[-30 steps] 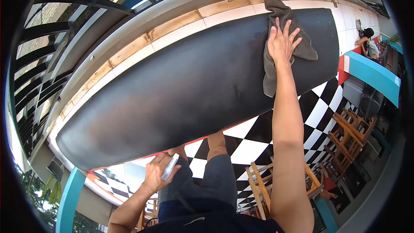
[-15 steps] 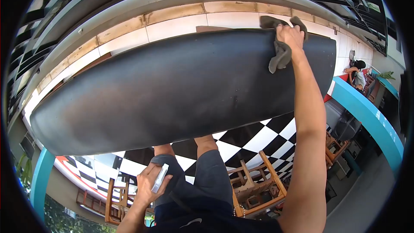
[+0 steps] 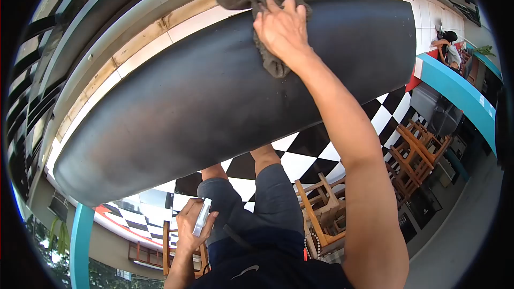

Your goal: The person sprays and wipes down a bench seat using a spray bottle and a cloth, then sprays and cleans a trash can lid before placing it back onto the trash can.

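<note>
A long black padded-looking bench top [image 3: 214, 91] with a rounded left end stretches across the view in front of my legs. My right hand [image 3: 284, 27] presses a grey-brown cloth [image 3: 273, 64] against its far edge, near the middle. Part of the cloth hangs over that edge and part lies on the black surface. Low by my thigh, my left hand [image 3: 188, 225] is closed around a small pale, flat-sided object [image 3: 202, 217]; the fingers hide part of it, so its kind is unclear.
Wooden chairs [image 3: 324, 217] and wooden stools [image 3: 417, 147] stand behind and to the right on a black-and-white checkered floor [image 3: 305, 147]. White wall tiles [image 3: 193, 25] run along the far side. Turquoise beams [image 3: 460, 99] flank the area. Another person [image 3: 450, 48] is at far right.
My right hand has slid the cloth leftward along the far edge of the black surface. The camera view has turned a little. My left hand keeps its hold on the pale object.
</note>
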`<action>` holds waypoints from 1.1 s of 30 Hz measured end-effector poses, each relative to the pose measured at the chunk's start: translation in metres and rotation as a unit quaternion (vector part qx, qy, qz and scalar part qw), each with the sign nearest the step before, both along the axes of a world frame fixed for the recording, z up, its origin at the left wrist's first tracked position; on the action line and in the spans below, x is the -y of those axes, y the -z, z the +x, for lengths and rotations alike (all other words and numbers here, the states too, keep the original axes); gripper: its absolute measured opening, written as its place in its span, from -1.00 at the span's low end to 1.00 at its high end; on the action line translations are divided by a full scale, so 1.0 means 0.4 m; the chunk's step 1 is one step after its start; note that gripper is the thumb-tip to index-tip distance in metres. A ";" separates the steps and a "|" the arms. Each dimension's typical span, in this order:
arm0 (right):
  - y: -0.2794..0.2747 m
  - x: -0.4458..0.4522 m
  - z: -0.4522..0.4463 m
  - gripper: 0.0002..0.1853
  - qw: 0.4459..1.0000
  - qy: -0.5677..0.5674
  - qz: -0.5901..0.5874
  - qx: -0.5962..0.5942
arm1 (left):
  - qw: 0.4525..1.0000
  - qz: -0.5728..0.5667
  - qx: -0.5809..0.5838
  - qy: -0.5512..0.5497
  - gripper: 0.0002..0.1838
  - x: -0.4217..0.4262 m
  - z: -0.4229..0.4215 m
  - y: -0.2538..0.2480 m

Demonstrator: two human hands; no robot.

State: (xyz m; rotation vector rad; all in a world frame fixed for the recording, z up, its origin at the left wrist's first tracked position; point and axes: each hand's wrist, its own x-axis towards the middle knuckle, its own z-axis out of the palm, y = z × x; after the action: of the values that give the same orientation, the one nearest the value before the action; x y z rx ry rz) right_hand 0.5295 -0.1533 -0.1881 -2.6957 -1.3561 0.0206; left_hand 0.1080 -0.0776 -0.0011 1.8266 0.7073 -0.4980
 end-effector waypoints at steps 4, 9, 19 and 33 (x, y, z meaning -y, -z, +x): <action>-0.026 0.155 0.209 -0.54 0.971 0.161 -0.178 -0.008 | 1.000 -0.008 -0.009 0.022 -0.76 -0.008 -0.008 0.012; -0.047 -0.106 -0.311 -0.62 0.991 0.040 0.073 -0.105 | 0.999 -0.023 0.007 0.049 -0.76 -0.013 -0.029 -0.014; -0.084 0.493 -0.189 -0.56 0.939 0.341 -0.044 -0.014 | 0.992 -0.004 0.014 0.126 -0.73 -0.079 -0.079 -0.029; -0.387 0.713 -0.238 -0.51 0.528 0.530 0.506 -0.429 | 0.978 0.019 0.089 0.189 -0.70 -0.043 -0.024 -0.073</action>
State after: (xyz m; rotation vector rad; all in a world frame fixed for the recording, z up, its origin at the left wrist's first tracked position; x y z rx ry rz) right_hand 0.4345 -0.4387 -0.0335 -1.5126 0.5804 0.2841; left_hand 0.0984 -0.0603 0.0281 2.0231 0.2481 -0.5603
